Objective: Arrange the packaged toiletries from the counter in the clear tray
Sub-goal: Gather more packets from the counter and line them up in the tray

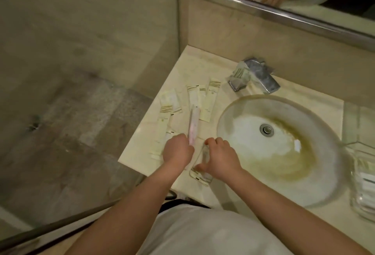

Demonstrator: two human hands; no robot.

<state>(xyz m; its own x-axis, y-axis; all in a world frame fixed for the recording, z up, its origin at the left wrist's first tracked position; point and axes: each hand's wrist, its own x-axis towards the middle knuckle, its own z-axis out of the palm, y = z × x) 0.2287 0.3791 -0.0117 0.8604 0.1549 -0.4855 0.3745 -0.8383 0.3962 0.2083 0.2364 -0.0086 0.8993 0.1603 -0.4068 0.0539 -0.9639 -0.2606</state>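
Note:
Several cream toiletry packets (211, 100) lie spread on the marble counter (138, 153) left of the sink. My left hand (177, 150) is closed around the lower end of a long pink packet (193, 125) that points away from me. My right hand (220, 158) grips a small clear wrapped packet (200, 173) near the counter's front edge. A clear tray (363, 185) with a few packets inside stands at the far right of the counter, beyond the sink.
A round basin (280, 149) with a drain fills the middle of the counter, with a chrome faucet (257, 76) behind it. A mirror (284, 1) hangs on the back wall. A glass shower partition (178, 21) and tiled floor lie to the left.

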